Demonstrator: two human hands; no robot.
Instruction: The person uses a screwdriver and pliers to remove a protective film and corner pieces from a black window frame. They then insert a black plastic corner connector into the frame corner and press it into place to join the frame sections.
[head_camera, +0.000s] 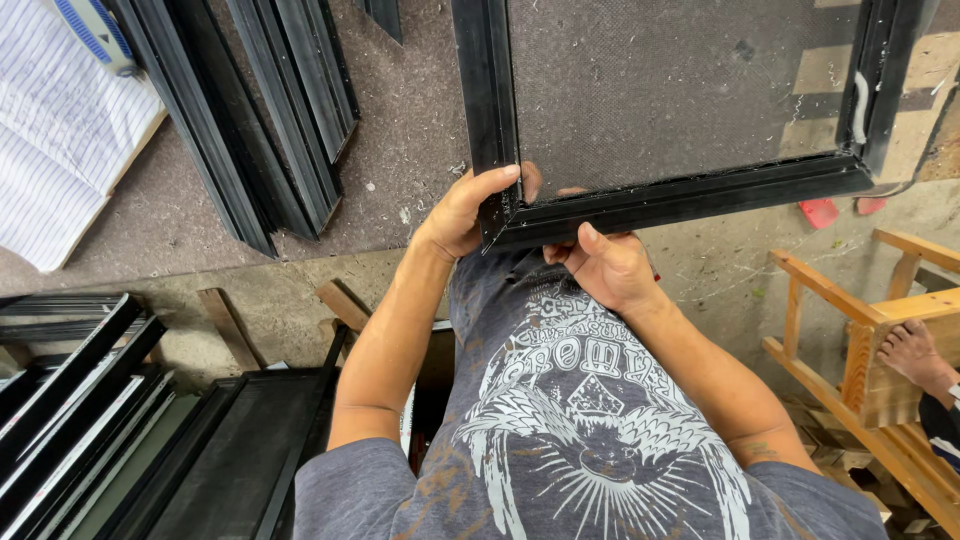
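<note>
both hands (470, 215) gripping black frame (660, 200) corner

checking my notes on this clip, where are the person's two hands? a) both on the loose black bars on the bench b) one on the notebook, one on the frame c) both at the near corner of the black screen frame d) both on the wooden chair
c: the left hand wraps the corner of the black screen frame and the right hand presses on its bottom edge right beside it.

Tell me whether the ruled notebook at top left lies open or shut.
Open. The ruled notebook lies spread flat on the worktable, its lined pages facing up, with a blue and white tool resting on its upper part.
</note>
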